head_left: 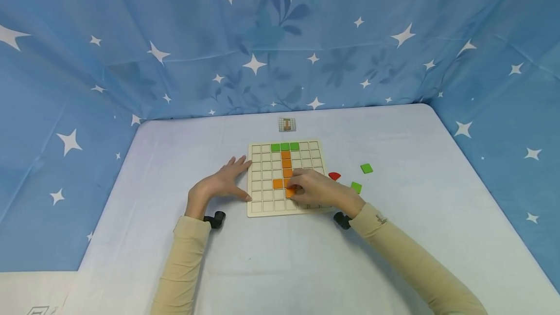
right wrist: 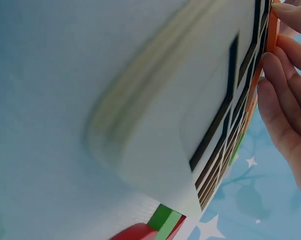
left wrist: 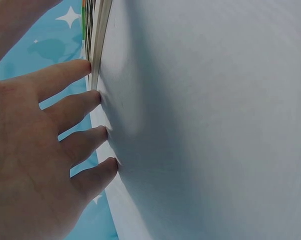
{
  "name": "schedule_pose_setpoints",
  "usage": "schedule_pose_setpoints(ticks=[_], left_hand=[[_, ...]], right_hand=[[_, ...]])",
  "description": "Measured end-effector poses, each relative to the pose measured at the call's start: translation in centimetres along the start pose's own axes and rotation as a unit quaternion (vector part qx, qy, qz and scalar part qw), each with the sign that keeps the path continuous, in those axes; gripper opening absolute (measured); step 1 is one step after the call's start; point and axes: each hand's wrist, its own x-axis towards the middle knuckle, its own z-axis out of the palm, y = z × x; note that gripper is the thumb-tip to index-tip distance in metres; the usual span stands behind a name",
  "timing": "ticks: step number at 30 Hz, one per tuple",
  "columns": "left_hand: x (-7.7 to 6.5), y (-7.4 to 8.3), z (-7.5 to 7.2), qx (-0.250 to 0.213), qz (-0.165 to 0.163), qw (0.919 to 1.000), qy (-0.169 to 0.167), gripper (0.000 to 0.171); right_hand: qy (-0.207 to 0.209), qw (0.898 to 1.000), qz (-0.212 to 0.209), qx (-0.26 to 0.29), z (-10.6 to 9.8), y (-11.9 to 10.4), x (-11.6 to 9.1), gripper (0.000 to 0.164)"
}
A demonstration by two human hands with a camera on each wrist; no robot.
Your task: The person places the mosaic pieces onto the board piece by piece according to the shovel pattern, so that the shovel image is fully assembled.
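Right hand (head_left: 321,189) pinches an orange tile (head_left: 290,192) over the grid board (head_left: 262,205), fingertips curled at a lower-row cell, while left hand (head_left: 220,183), fingers straight, braces the board's near-left edge; placement step judged underway, next needs seating the tile squarely.

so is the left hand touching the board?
Touching. In the left wrist view, the left hand's fingertips press against the board's edge; the head view agrees.
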Motion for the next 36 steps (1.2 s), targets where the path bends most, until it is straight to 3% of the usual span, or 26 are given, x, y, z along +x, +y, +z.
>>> schedule_pose_setpoints(ticks=[19, 28, 36], left_hand=[[0.1, -0.1, 0.0, 0.001, 0.002, 1.0, 0.004, 0.111], [0.1, -0.1, 0.2, -0.004, -0.002, 1.0, 0.003, 0.111], [0.2, -0.1, 0.1, 0.003, 0.003, 1.0, 0.001, 0.111]], right_hand=[[-0.003, 1.0, -0.007, -0.029, -0.2, -0.4, -0.2, 0.022], [0.005, 0.999, -0.005, 0.051, -0.4, 0.3, -1.3, 0.017], [0.023, 0.997, 0.011, 0.074, -1.0, 0.9, -2.4, 0.021]])
